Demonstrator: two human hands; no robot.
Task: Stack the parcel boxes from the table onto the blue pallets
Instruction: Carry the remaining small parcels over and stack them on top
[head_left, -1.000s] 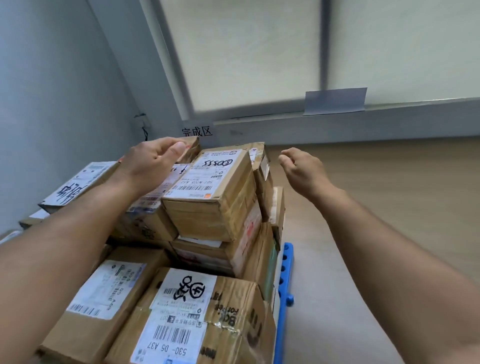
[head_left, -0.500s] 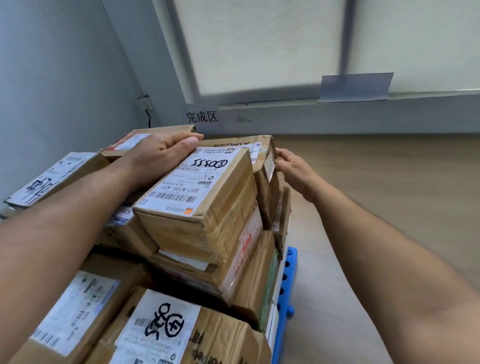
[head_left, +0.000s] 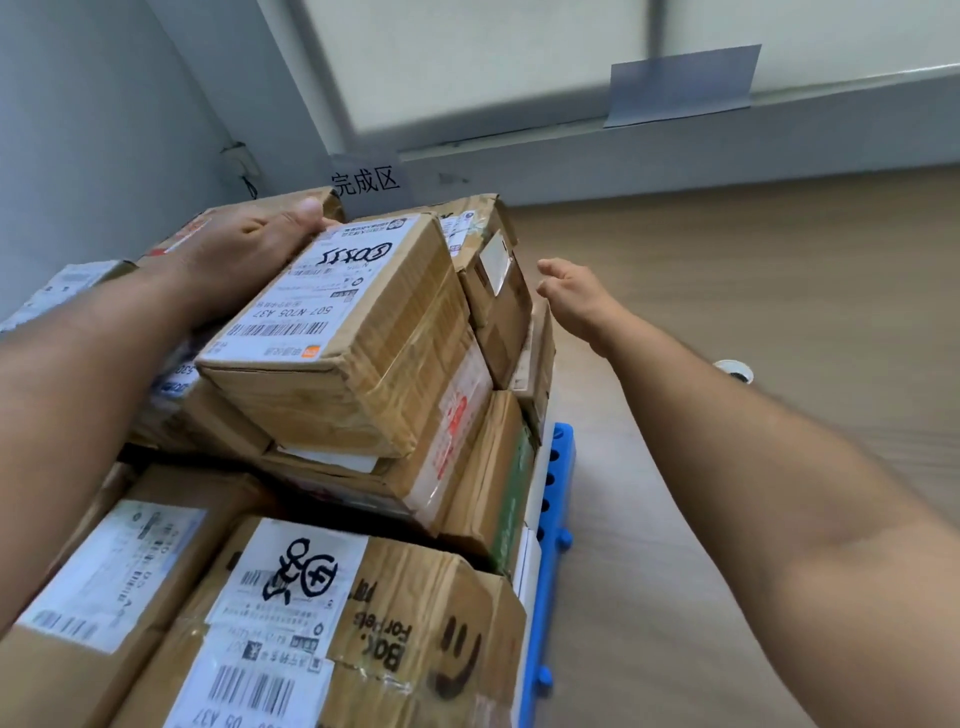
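Top box (head_left: 363, 332) sits on the stack (head_left: 457, 467) on the blue pallet (head_left: 558, 493). Its long side runs away from the camera, angled a bit right, label upside down. Left hand (head_left: 244, 254) holds its far-left corner, thumb on top, fingers hidden. Right hand (head_left: 576, 301) hangs just right of the stack, loosely spread, touching nothing.

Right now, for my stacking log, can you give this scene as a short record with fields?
top parcel box: on the stack, label 507-N705 A37 facing up
left hand: holds its far left corner, thumb on top
right hand: open, right of the stack, apart from the boxes
blue pallet: under the stack, edge showing at right
smiley-face box: nearest, lower tier
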